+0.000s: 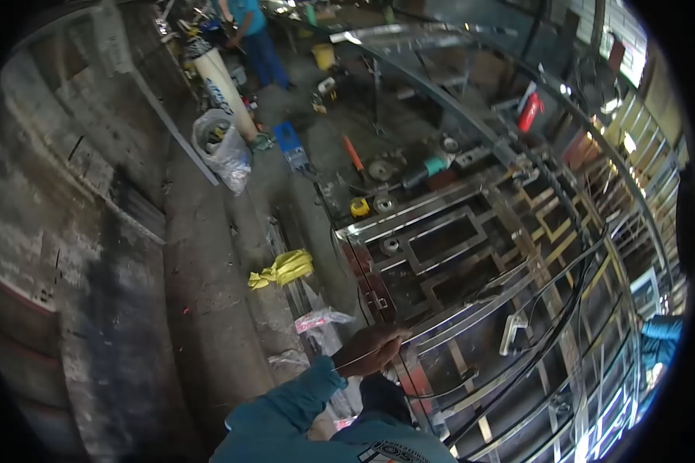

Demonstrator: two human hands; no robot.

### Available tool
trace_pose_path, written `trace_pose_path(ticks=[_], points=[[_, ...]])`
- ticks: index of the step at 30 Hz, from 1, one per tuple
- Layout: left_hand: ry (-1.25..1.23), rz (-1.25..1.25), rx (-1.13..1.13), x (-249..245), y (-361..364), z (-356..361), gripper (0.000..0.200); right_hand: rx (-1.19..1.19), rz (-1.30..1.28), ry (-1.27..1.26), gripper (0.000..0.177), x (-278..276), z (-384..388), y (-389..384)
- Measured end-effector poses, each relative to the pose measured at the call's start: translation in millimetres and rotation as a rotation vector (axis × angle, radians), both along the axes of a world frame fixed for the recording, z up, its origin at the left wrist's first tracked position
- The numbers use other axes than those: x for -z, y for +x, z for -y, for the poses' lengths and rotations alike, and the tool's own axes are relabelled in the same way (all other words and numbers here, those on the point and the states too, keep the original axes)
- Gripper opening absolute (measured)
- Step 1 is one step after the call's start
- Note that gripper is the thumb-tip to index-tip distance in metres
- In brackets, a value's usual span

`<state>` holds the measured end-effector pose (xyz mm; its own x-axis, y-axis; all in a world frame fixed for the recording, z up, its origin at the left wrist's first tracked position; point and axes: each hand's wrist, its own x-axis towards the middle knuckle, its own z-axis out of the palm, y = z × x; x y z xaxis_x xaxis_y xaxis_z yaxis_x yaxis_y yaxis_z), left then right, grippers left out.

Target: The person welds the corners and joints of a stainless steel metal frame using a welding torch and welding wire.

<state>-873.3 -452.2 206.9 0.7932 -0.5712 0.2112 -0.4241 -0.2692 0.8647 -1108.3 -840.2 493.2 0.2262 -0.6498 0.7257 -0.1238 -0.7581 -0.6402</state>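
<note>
My left hand (374,349), in a teal sleeve, reaches over the near left edge of a large metal grille frame (417,205). Its fingers are closed around a thin rod (350,361) that sticks out on the wrist side. Where the rod's other end lies is hard to make out. Flat bars and rectangular metal patterns fill the frame beside the hand. A pale clamp-like tool (511,333) rests on the bars to the right, next to black cables (575,297). My right hand does not show; a teal sleeve (662,328) at the far right edge cannot be clearly assigned.
Yellow cloth (286,268) and plastic-wrapped lengths (320,319) lie left of the frame. Beyond are a tape measure (360,207), a teal power tool (432,166), a blue object (289,147), a filled bag (224,154) and a cylinder (225,89). A person (259,46) stands behind.
</note>
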Motion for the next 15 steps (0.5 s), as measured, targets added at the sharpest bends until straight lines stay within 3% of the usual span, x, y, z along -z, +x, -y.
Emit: trace_pose_path(ticks=[1, 3, 4, 5, 7, 9, 12, 15], points=[[-0.023, -0.017, -0.031, 1.3, -13.5, 0.6, 0.026, 0.346, -0.385, -0.349, 0.043, 5.8, 6.9, -14.6], [0.06, -0.096, 0.001, 18.1, -38.0, 6.9, 0.027, 0.029, -0.274, -0.292, 0.039, 21.2, 20.6, -50.0], [0.104, -0.137, 0.018, 21.8, -45.0, 10.9, 0.028, -0.253, -0.338, 0.224, 0.044, 12.8, 20.7, -70.6], [0.104, -0.106, 0.044, 19.1, -50.3, 16.1, 0.028, -0.225, -0.533, -0.199, 0.057, 19.9, 36.2, -90.3], [0.105, -0.055, 0.102, 15.4, -65.1, 32.2, 0.028, -0.239, -0.277, 0.159, 0.062, 37.5, 32.9, -118.1], [0.075, 0.053, 0.104, 13.7, -82.0, 45.0, 0.028, -0.266, -0.185, 0.165, 0.07, 37.9, 14.0, -133.2], [0.104, 0.159, 0.12, -3.5, -112.3, 58.5, 0.027, -0.24, -0.259, 0.128, 0.069, 52.4, 40.0, -203.2], [0.095, 0.11, 0.141, -12.9, -154.4, 70.4, 0.027, -0.187, -0.292, 0.127, 0.067, 65.4, 51.2, -269.5]])
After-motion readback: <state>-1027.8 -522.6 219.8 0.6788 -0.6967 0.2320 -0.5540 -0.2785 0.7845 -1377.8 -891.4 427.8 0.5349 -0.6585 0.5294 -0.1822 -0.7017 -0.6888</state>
